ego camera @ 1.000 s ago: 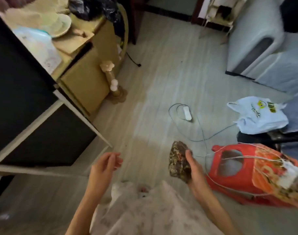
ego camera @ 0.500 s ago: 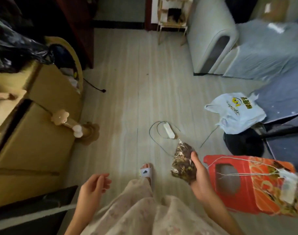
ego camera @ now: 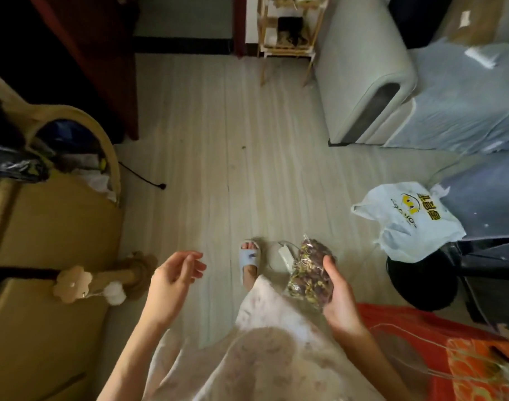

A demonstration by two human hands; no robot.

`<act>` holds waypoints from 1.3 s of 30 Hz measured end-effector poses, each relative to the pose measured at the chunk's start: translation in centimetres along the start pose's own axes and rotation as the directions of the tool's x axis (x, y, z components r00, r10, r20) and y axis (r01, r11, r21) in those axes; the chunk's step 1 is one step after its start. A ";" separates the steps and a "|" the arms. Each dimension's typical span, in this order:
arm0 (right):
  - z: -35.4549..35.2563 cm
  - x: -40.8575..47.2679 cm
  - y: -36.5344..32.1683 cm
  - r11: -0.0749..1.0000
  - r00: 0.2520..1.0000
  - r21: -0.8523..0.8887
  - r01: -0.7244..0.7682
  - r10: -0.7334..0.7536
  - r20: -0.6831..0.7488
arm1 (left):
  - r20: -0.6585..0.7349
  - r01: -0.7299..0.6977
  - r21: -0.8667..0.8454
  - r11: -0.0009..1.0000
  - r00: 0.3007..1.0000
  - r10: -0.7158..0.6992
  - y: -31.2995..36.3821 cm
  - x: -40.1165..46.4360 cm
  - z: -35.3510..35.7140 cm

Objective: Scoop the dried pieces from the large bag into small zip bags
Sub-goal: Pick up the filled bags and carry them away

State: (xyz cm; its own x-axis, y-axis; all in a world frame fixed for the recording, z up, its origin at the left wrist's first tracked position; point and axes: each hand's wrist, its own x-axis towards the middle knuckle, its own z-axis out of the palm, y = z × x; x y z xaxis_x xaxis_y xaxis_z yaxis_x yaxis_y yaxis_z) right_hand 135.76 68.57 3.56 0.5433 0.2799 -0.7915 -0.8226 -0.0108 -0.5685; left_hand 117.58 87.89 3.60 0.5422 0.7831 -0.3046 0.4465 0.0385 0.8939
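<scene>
While the person stands on pale wood-grain floor, the right hand grips a small clear bag, crinkled and glossy, packed with dried purple-brown and yellowish pieces. The thumb lies up along the bag's right side and the fingers curl beneath it; the bag sits near the right of the scene, above the floor, just right of a pale blue slipper. The left hand holds nothing, palm turned inward, its fingers loosely bent and apart. The two hands are well apart, with a light floral skirt between them.

At far right a thin white plastic bag lies slumped, printed with a yellow face and yellow characters too small to read. At near right is an orange-red printed bag with white string handles. On the left, a flower-shaped plush toy with a white pompom leans against tan cardboard.
</scene>
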 end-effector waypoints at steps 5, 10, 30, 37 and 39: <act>8.4 8.8 -5.9 0.998 0.998 -0.010 -0.055 0.055 0.033 | -0.064 0.095 -0.048 0.994 0.993 -0.098 0.2 10.1 0.0; 17.4 15.9 -13.4 0.995 0.999 -0.089 0.038 -0.037 0.018 | -0.063 0.133 0.001 0.991 0.989 -0.133 3.0 19.6 -2.4; 42.4 38.8 -35.8 0.994 0.996 -0.063 0.087 -0.088 -0.024 | 0.040 0.031 0.071 0.997 0.999 -0.034 19.0 65.7 -2.8; 48.7 46.0 -45.1 0.989 0.989 0.067 0.133 -0.128 -0.073 | 0.279 -0.100 0.126 0.987 0.958 0.062 29.2 82.7 0.2; 50.0 47.9 -47.4 0.989 0.990 0.087 0.117 -0.109 -0.092 | 0.302 -0.130 0.127 0.983 0.949 0.086 31.1 86.2 1.6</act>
State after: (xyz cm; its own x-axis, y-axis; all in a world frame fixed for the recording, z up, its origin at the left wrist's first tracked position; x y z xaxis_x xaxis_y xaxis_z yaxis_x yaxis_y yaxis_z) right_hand 192.33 130.48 3.81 0.6429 0.1904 -0.7419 -0.7647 0.1053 -0.6357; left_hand 179.39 155.61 4.62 0.7684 0.5593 -0.3112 0.4590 -0.1426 0.8769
